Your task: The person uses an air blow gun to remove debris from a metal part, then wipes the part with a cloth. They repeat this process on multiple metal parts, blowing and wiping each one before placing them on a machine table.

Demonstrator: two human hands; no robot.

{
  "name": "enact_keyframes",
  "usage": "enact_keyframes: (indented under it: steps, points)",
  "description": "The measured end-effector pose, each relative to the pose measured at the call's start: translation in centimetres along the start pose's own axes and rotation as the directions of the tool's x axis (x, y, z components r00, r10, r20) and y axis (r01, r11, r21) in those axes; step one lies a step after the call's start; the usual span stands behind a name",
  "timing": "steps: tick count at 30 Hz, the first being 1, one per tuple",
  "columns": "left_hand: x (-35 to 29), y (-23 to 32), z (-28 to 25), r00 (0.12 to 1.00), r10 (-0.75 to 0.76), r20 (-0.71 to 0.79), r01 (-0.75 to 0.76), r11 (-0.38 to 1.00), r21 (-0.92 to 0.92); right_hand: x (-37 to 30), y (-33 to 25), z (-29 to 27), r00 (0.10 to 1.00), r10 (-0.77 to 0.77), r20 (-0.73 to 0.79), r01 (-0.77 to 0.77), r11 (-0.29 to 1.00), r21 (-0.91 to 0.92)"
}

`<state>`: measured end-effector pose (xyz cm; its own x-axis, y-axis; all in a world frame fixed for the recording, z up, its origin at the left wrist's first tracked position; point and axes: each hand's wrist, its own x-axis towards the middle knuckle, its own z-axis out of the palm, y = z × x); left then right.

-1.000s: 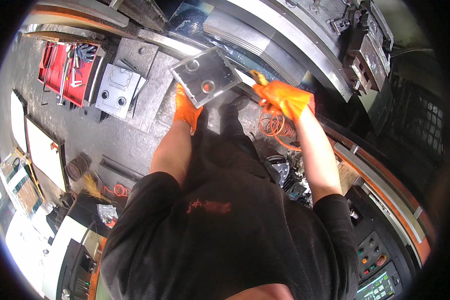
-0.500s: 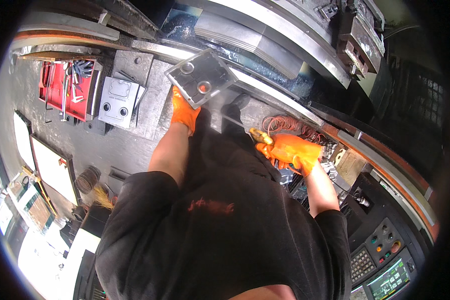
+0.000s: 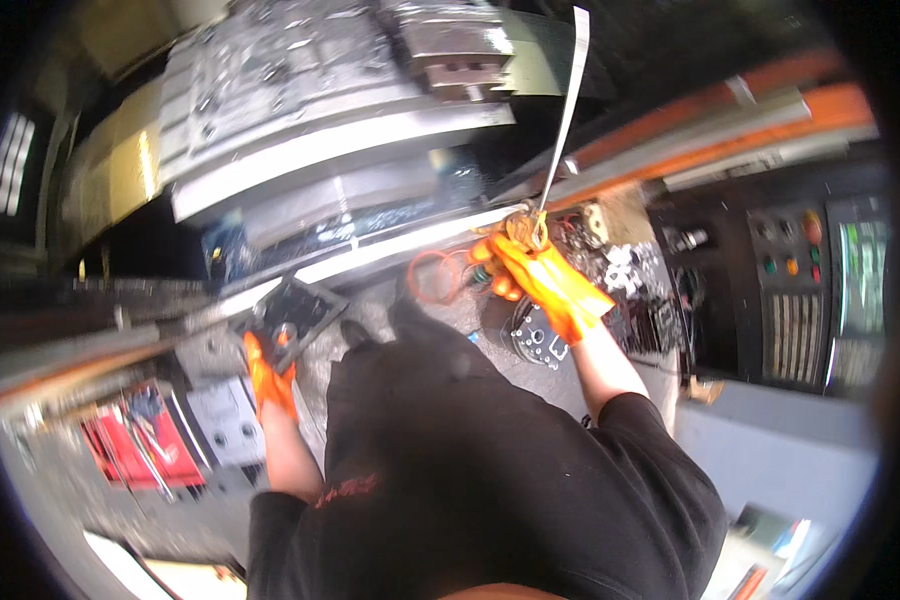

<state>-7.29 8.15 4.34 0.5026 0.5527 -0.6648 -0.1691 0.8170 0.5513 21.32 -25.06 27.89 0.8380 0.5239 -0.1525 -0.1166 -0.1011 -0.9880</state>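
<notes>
Machine bed: grey metal, ridged, blurred.
Red tray: open, shallow, long metal tools lying inside.
Dark plate: flat, squarish, tilted, hand-held at left, near the machine's pale front rail.
Long-stemmed tool: yellowish-brown body, thin pale stem.
Right hand: orange-gloved, fingers curled around the tool's body.
Left hand: orange-gloved, fingers gripping the plate's edge.
Hose: thin reddish loop.

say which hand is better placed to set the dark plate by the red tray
Left, likely: the left hand holds the dark plate, nearer the red tray; the right hand is farther off, holding a long thin tool.
</notes>
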Motion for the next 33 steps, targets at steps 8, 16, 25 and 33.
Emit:
enact_keyframes:
  steps: [8, 16, 25, 33]
  points:
    - [-2.4, 4.5, -1.4, 0.976, -0.014, -0.216, 0.082, 0.948, 0.309, 6.6, 4.2, -4.3, 0.540, -0.047, -0.840, 0.188, 0.980, 0.065]
    - [-6.5, 9.0, -2.9, 0.971, 0.123, -0.203, -0.071, 0.967, 0.243, 11.3, 7.2, -15.0, 0.641, -0.228, -0.732, -0.586, 0.470, -0.660]
    - [-10.3, 11.1, 11.2, 0.969, 0.226, -0.103, -0.220, 0.973, 0.068, 13.0, 2.2, 6.6, 0.863, 0.397, 0.314, -0.365, 0.918, -0.157]
    - [-10.9, 13.0, 23.2, 0.953, 0.275, 0.128, -0.296, 0.935, 0.194, 22.4, -0.2, 13.6, 0.863, 0.327, 0.384, -0.483, 0.758, 0.439]
